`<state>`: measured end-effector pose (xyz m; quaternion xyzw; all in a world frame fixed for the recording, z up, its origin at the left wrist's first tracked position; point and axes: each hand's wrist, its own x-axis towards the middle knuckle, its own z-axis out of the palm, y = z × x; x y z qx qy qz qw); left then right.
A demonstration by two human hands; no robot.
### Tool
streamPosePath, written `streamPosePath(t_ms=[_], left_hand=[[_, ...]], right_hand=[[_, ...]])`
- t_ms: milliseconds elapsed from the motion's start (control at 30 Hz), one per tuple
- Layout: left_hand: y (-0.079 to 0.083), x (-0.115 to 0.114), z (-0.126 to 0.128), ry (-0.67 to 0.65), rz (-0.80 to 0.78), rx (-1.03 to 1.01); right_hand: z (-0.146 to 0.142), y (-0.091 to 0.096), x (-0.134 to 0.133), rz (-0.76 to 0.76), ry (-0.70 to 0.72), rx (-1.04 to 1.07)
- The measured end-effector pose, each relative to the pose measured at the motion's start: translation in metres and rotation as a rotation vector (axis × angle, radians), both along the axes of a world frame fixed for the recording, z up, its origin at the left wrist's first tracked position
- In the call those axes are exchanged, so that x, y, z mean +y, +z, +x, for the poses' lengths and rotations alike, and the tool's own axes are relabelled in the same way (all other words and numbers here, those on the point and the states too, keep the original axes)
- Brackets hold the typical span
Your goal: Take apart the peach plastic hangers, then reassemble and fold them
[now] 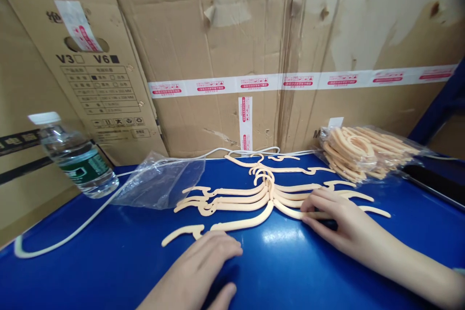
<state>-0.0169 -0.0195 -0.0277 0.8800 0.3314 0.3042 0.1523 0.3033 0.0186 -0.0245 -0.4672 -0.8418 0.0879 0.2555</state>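
Several thin beige plastic hangers lie overlapped in a row on the blue table. My left hand rests flat on the table, fingers stretched out, its fingertips touching the nearest hanger's left arm. My right hand lies on the right arms of the hangers, fingers extended and pressing them down, with something dark under its palm that I cannot make out.
A clear bag of more hangers sits at the back right. An empty clear plastic bag lies left of the row. A water bottle lies at the far left. A white cable runs along the table. Cardboard boxes wall the back.
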Motion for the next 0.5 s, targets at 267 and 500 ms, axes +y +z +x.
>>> streamPosePath(t_ms=[267, 500], left_hand=[[-0.002, -0.002, -0.006, 0.152, 0.082, 0.239], [-0.006, -0.002, -0.006, 0.192, 0.095, 0.255]], right_hand=[[0.004, -0.002, 0.003, 0.046, 0.041, -0.018], [0.004, -0.002, 0.007, 0.071, 0.081, 0.007]])
